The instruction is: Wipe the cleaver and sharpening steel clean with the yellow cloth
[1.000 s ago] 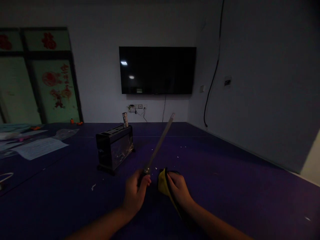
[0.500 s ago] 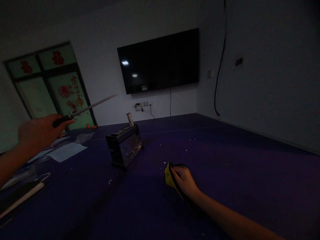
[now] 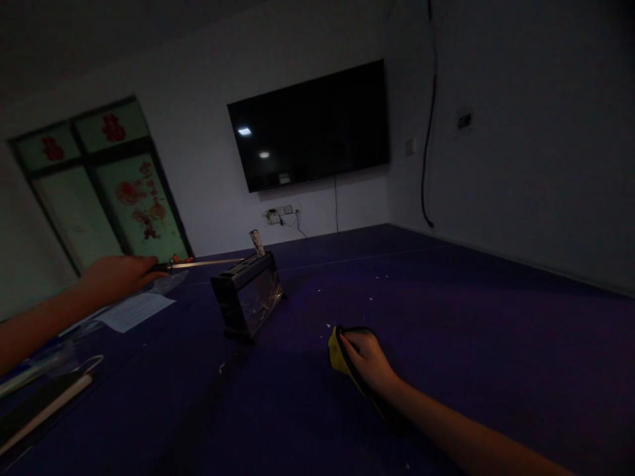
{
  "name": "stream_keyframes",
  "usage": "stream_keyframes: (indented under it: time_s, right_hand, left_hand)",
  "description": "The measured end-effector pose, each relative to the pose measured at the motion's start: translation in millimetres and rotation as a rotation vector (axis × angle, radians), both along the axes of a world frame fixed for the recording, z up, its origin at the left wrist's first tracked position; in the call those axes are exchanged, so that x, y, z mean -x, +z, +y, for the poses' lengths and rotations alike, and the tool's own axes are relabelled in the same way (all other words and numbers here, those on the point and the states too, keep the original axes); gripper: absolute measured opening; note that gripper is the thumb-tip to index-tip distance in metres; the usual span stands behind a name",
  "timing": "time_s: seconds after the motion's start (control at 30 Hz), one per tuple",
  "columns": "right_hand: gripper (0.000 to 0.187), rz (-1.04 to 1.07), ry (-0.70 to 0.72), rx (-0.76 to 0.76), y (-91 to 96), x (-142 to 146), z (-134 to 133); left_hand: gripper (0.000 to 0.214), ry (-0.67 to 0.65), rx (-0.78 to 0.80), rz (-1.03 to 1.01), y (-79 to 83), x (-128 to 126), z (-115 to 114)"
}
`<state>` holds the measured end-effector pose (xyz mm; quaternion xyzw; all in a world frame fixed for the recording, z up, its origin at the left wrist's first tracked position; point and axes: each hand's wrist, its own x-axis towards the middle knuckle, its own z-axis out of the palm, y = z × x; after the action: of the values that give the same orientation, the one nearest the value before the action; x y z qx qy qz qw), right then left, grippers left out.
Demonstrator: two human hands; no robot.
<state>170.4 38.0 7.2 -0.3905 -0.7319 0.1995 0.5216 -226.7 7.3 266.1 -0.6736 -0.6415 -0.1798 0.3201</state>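
My left hand is closed round the dark handle of a long thin steel rod. The rod lies nearly level, its tip reaching the top of a black slotted block on the purple table. A small pale handle sticks up from the block's far end. My right hand rests on the table, its fingers pressed down on a yellow and black cloth.
Papers and a flat dark object with a pale edge lie at the table's left. A black screen hangs on the far wall above sockets. Small white crumbs dot the tabletop.
My left hand has swung out to the left and lowered the rod from a raised angle to nearly level at the block's top. The right hand stays on the cloth.
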Motion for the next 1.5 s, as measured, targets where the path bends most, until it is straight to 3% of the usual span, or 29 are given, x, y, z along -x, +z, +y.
stream_keyframes:
  time_s: [0.1,0.33,0.47,0.57,0.73,0.87,1.0,1.13,1.33,1.5]
  right_hand:
    - [0.040,-0.001,0.009,0.019,0.8,0.1,-0.1]
    - [0.041,-0.020,0.001,0.009,-2.2,0.8,3.9]
    - [0.042,-0.010,-0.002,0.010,-3.4,0.8,5.2]
    - [0.041,-0.005,0.003,0.019,-2.0,0.8,3.9]
    - [0.039,-0.005,-0.002,0.027,-0.4,0.9,2.3]
    - [0.040,-0.025,-0.005,0.030,-0.4,0.7,2.9]
    - [0.040,-0.062,0.005,0.014,0.5,-0.8,3.2]
    - [0.039,-0.078,0.002,0.024,0.7,-1.3,3.5]
    - [0.040,-0.096,0.009,0.033,-2.4,-1.4,6.0]
    - [0.040,-0.116,0.012,0.052,-2.6,-0.9,5.5]
  left_hand:
    - [0.083,0.108,0.188,0.198,2.6,-2.5,2.8]
    - [0.069,0.160,0.232,0.435,11.5,5.6,14.9]
    - [0.054,0.152,0.140,0.632,29.1,9.1,36.3]
    - [0.040,0.047,-0.029,0.797,47.3,0.6,54.3]
    - [0.026,-0.073,-0.157,0.820,73.8,-31.1,89.8]
    - [0.023,-0.133,-0.160,0.845,81.6,-64.3,125.9]
    - [0.027,-0.271,-0.100,0.857,68.2,-96.2,152.7]
    - [0.026,-0.329,0.000,0.838,37.0,-111.4,163.7]
    - [0.024,-0.294,0.046,0.771,-10.5,-101.4,169.9]
    - [0.028,-0.288,0.043,0.727,-31.9,-94.1,164.0]
